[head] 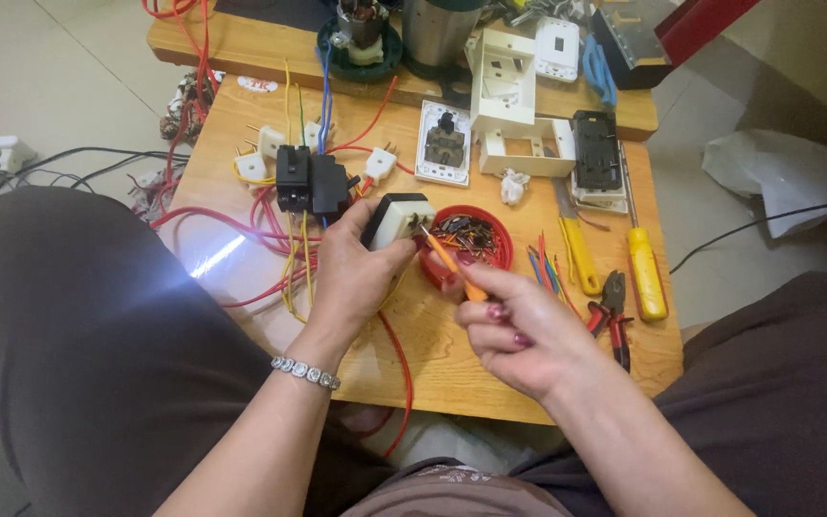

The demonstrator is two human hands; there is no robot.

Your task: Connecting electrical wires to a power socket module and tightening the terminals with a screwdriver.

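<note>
My left hand grips a small white and black electrical switch module above a low wooden table. My right hand holds a thin orange-handled screwdriver, whose tip touches the module's right side. A red round lid holding several small screws and metal bits lies just behind the two hands. Red and yellow wires trail from the left under my left hand.
Black switch blocks with white connectors sit at the left. White socket frames, a white faceplate and a black module lie at the back. Yellow-handled screwdrivers, pliers and cut coloured wires lie at the right.
</note>
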